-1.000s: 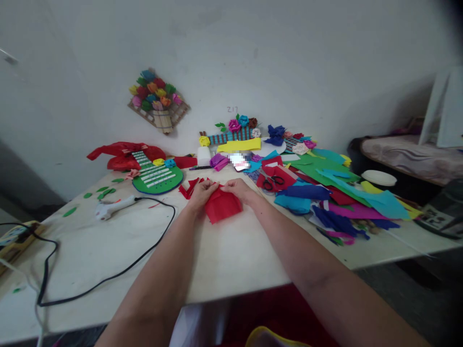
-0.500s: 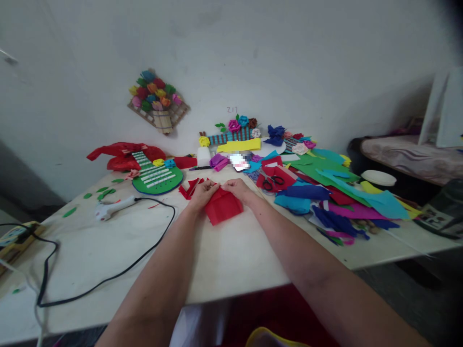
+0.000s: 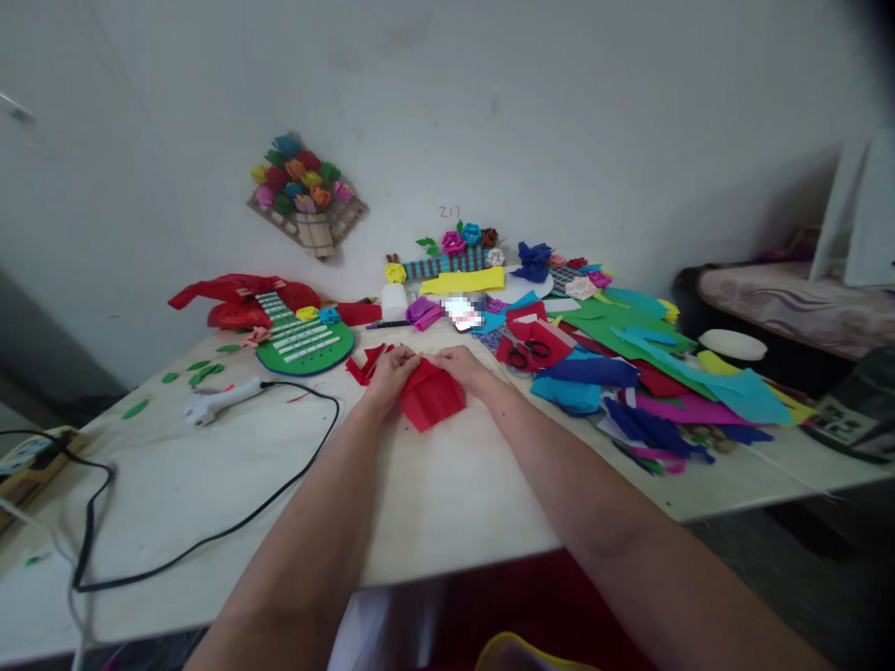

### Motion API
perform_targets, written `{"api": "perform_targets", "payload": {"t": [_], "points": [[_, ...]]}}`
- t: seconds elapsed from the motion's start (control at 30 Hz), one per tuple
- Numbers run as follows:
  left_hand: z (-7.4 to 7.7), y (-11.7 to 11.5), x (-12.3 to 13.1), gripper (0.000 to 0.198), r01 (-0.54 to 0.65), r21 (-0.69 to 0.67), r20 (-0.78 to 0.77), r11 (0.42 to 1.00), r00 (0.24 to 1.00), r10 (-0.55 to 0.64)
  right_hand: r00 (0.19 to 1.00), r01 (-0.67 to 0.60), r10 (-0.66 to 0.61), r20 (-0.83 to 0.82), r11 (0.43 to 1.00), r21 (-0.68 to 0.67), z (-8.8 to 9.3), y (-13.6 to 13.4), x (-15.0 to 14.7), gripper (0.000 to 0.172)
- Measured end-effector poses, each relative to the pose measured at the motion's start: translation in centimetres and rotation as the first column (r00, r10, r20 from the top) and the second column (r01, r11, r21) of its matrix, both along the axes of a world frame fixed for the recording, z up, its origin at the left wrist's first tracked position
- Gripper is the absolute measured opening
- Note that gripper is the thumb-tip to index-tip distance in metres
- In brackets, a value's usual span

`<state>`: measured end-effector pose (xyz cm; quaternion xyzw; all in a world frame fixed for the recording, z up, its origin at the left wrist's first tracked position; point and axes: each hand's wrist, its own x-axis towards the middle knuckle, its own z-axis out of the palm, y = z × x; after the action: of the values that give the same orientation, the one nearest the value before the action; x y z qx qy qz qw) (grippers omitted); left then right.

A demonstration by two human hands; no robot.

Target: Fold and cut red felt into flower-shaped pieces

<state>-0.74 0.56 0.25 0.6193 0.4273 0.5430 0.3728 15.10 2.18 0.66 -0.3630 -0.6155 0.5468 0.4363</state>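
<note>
A small red sheet of crepe paper hangs between my two hands over the middle of the table. My left hand pinches its upper left edge, fingers closed. On the opposite side my right hand grips the upper right edge, also closed. The fingertips of both hands are close together, and part of the top edge is hidden behind them. Cut red paper scraps lie just left of my left hand. Scissors with black and red handles rest on red paper to the right.
A white glue gun with a black cord lies on the left of the table. Behind it is a green guitar-shaped craft. Coloured paper is heaped on the right, beside a white lid.
My hands have drawn slightly apart at the fingertips. The red paper has turned a little, and its lower edge now hangs at a different slant and looks narrower.
</note>
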Motion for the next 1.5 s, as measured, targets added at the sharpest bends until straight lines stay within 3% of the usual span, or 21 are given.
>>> {"api": "perform_targets", "payload": {"t": [0.33, 0.5, 0.67, 0.93, 1.1, 1.33, 1.5], "points": [[-0.2, 0.3, -0.1, 0.037, -0.097, -0.014, -0.023, 0.995, 0.995, 0.096, 0.997, 0.079, -0.079, -0.022, 0.997, 0.002, 0.2, 0.3, 0.1, 0.024], [-0.3, 0.6, -0.3, 0.034, -0.174, 0.066, -0.138, 0.983, 0.974, 0.182, 0.997, 0.072, -0.072, 0.002, 0.996, 0.05, 0.4, 0.1, 0.0, 0.024], [-0.4, 0.8, -0.2, 0.03, -0.246, 0.182, -0.311, 0.952, 0.904, 0.293, 0.995, 0.094, -0.096, 0.039, 0.994, 0.055, 0.5, 0.1, 0.1, 0.027], [-0.4, 0.7, 0.1, 0.03, -0.172, 0.202, -0.289, 0.964, 0.93, 0.227, 0.994, -0.048, 0.038, -0.106, 0.994, -0.095, 0.0, 0.2, 0.5, 0.029], [-0.1, 0.4, 0.5, 0.03, -0.131, 0.211, -0.295, 0.969, 0.936, 0.191, 0.987, -0.141, 0.122, -0.101, 0.969, -0.204, 0.0, 0.1, 0.7, 0.031], [0.3, 0.1, 0.8, 0.03, -0.127, 0.235, -0.387, 0.964, 0.897, 0.213, 0.994, -0.106, 0.097, -0.048, 0.966, -0.237, 0.4, -0.3, 0.5, 0.025], [0.3, -0.1, 1.1, 0.03, -0.125, 0.195, -0.327, 0.973, 0.927, 0.185, 0.992, -0.124, 0.115, -0.05, 0.96, -0.251, 0.5, -0.3, 0.4, 0.021]]}}
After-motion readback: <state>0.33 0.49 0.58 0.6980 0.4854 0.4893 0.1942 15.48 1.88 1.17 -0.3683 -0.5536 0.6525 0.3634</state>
